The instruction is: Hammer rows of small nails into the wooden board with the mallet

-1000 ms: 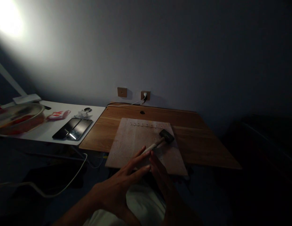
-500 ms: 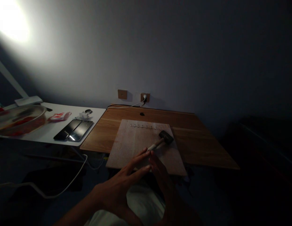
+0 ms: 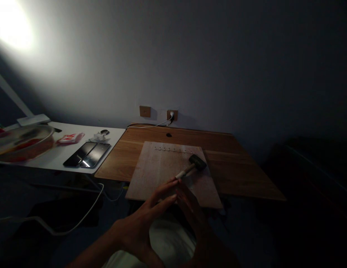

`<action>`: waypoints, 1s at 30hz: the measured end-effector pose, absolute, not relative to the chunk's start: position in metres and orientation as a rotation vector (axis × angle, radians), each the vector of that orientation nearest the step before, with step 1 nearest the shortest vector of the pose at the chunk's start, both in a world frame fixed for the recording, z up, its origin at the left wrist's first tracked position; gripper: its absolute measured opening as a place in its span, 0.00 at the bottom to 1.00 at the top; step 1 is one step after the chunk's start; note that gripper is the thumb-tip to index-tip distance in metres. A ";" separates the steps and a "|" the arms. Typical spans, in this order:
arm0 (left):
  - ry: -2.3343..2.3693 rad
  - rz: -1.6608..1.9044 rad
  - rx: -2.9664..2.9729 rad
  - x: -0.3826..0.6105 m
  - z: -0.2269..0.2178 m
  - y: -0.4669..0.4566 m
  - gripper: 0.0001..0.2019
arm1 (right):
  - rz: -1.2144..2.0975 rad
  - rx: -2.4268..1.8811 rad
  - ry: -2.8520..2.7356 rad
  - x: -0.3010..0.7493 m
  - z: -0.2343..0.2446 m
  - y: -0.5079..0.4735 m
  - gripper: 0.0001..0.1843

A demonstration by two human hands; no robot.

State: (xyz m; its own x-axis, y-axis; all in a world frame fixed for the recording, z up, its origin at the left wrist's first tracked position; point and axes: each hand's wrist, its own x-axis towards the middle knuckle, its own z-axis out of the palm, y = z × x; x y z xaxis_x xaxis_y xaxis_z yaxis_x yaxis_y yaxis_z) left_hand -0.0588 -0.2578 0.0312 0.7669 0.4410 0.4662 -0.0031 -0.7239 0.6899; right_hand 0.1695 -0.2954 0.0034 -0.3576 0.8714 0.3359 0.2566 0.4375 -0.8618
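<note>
My left hand (image 3: 139, 223) is open, its fingers stretched forward, with nothing in it. Fingertip to fingertip with it, my right hand (image 3: 194, 219) is open too and holds nothing; much of it lies in shadow. Just beyond the fingertips a mallet (image 3: 197, 162) with a dark head and wooden handle lies on a square wooden board (image 3: 153, 171). The lower end of the handle is partly behind my fingers. Along the board's far side runs a row of several small metal pieces (image 3: 174, 150), too small to name surely.
The board rests on a brown wooden table (image 3: 232, 171) against the wall. Left of it, a white table (image 3: 57, 160) bears two dark tablet-like slabs (image 3: 88, 154), a pink-and-white packet (image 3: 71, 138), crumpled clear plastic (image 3: 99, 137), a round tub (image 3: 46, 143) and a lamp base (image 3: 34, 120). A white cable (image 3: 92, 208) hangs below.
Both hands stay joined at the fingertips, with only slight shifts of the fingers. The mallet and board have not moved.
</note>
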 end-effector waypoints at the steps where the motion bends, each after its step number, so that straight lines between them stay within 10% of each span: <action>1: 0.335 0.818 2.256 -0.059 0.031 -0.258 0.69 | 0.931 -0.971 -1.844 0.169 0.009 -0.298 0.48; 10: 0.324 0.877 2.220 -0.056 0.026 -0.258 0.66 | 1.122 -1.051 -1.588 0.153 0.029 -0.306 0.36; 30: 0.273 0.869 2.137 -0.053 0.025 -0.261 0.61 | 0.950 -0.971 -1.658 0.166 -0.026 -0.280 0.47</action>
